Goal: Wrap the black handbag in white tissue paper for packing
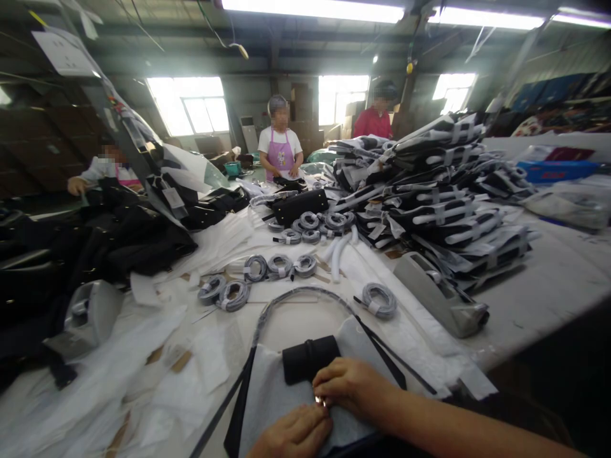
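Note:
A black handbag [236, 407] lies in front of me, mostly covered by a pale grey sheet [267, 375]. Its long strap, partly wrapped in clear film, arches over the far side. On the sheet rests a black rolled piece [310, 358] with a narrow band around its middle. My right hand [356, 389] is closed, thumb and fingers pinching a small shiny metal clasp [319, 400]. Just below, my left hand [293, 432] presses on the bag, its fingers bent and together, the tips close to the clasp. What lies under the left fingers is hidden.
Several wrapped strap coils [379, 299] lie beyond the bag. Tape dispensers stand left [90, 315] and right [434, 296]. A tall stack of wrapped bags [443, 210] fills the right, with black bags [119, 242] heaped left. Co-workers [280, 149] are across the table.

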### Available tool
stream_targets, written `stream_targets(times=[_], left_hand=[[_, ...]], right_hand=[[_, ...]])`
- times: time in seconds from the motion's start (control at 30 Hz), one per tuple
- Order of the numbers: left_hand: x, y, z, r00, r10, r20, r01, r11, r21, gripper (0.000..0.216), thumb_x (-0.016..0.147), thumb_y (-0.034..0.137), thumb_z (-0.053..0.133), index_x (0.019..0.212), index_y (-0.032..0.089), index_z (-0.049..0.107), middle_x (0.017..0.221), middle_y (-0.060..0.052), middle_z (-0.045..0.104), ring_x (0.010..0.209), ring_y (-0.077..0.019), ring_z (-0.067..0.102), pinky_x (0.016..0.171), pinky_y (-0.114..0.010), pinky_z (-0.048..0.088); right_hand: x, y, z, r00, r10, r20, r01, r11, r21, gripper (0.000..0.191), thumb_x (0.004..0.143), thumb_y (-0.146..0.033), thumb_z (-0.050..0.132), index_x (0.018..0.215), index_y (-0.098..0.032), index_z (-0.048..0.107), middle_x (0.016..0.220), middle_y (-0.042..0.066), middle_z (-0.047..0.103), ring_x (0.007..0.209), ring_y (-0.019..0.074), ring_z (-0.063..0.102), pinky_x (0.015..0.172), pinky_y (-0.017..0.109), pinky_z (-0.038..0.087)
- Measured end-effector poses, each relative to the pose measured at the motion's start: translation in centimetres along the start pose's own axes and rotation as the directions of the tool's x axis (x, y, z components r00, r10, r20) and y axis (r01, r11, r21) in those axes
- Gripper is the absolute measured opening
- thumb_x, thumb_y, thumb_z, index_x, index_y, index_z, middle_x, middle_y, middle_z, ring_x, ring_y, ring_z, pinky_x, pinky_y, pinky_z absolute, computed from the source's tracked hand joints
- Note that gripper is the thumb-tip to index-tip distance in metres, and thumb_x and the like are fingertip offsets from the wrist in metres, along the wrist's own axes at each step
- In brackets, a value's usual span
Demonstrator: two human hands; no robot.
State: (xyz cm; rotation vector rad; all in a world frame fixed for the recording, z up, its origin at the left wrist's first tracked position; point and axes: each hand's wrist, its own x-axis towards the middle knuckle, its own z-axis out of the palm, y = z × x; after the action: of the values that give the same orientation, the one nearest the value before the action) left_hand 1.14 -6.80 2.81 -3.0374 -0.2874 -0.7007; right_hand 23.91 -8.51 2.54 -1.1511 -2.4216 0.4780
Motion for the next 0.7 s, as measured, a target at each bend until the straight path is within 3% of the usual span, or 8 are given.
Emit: stream_targets(times=[0.13,0.3,0.37,0.5,0.57,0.63,0.7], left_hand=[[0.0,-0.1,-0.2,0.999,0.029,0.031,-0.030,0.999,0.015,0.031,0.101,0.027,0.045,0.124,0.016,0.062,0.122,-0.002,0.073,0.114,-0.0111,0.066,0.104,-0.015,0.042],[-0.3,0.2,0.1,0.999,0.008,-0.049,-0.007,1.000,0.027,0.031,0.099,0.026,0.048,0.124,0.016,0.062,0.121,-0.002,0.073,0.113,-0.0104,0.067,0.106,-0.015,0.040],[-0.3,0.4,0.2,0.998,0.011,-0.064,-0.008,0.999,0.040,0.031,0.098,0.021,0.048,0.124,0.015,0.062,0.120,-0.002,0.074,0.112,-0.0100,0.067,0.106,-0.014,0.040],[-0.2,0.4,-0.1,1.000,0.013,-0.003,-0.013,0.999,0.034,0.032,0.097,0.015,0.045,0.124,0.014,0.062,0.121,-0.003,0.073,0.114,-0.0106,0.066,0.106,-0.015,0.041],[-0.2,0.3,-0.1,1.000,0.009,0.025,-0.009,1.000,0.026,0.031,0.098,0.017,0.044,0.124,0.015,0.062,0.122,-0.002,0.073,0.114,-0.0107,0.066,0.105,-0.015,0.042],[-0.4,0.1,0.3,1.000,0.000,-0.005,0.001,1.000,0.028,0.030,0.100,0.022,0.044,0.123,0.017,0.062,0.123,0.000,0.072,0.114,-0.0103,0.066,0.104,-0.015,0.043],[-0.7,0.1,1.0,0.996,0.004,-0.084,0.000,0.999,0.049,0.030,0.102,0.025,0.042,0.122,0.019,0.063,0.121,0.003,0.073,0.111,-0.0088,0.067,0.103,-0.014,0.044]], right_hand=[[1.3,0.1,-1.0,0.991,-0.089,0.097,0.098,0.991,-0.097,0.018,0.097,-0.021,0.057,0.089,-0.019,0.074,0.098,0.004,0.073,0.084,0.0167,0.065,0.069,0.024,0.048],[2.8,0.2,-2.4,0.945,-0.203,0.257,0.243,0.960,-0.137,0.006,0.091,-0.022,0.068,0.085,-0.020,0.069,0.096,0.002,0.069,0.083,0.0163,0.060,0.068,0.024,0.045],[3.0,0.1,-2.3,0.944,-0.180,0.277,0.228,0.961,-0.154,0.006,0.090,-0.024,0.070,0.086,-0.020,0.069,0.097,0.002,0.068,0.084,0.0165,0.059,0.067,0.024,0.045],[2.4,-0.9,-2.1,0.977,0.006,0.214,0.041,0.976,-0.213,0.010,0.091,-0.022,0.066,0.082,-0.016,0.069,0.090,0.006,0.069,0.077,0.0173,0.062,0.065,0.025,0.048],[1.5,-1.8,-2.7,0.982,0.075,0.173,-0.036,0.976,-0.215,0.010,0.092,-0.017,0.062,0.087,-0.016,0.071,0.090,0.005,0.071,0.080,0.0167,0.065,0.070,0.024,0.051],[0.2,-2.5,-3.4,0.987,0.094,0.133,-0.064,0.976,-0.210,0.014,0.095,-0.021,0.060,0.104,-0.018,0.070,0.105,0.006,0.073,0.097,0.0187,0.067,0.088,0.028,0.053],[-1.6,-2.6,-3.6,0.995,0.019,0.096,0.007,0.965,-0.261,0.037,0.098,-0.038,0.058,0.128,-0.017,0.061,0.127,0.009,0.068,0.119,0.0246,0.061,0.106,0.038,0.046]])
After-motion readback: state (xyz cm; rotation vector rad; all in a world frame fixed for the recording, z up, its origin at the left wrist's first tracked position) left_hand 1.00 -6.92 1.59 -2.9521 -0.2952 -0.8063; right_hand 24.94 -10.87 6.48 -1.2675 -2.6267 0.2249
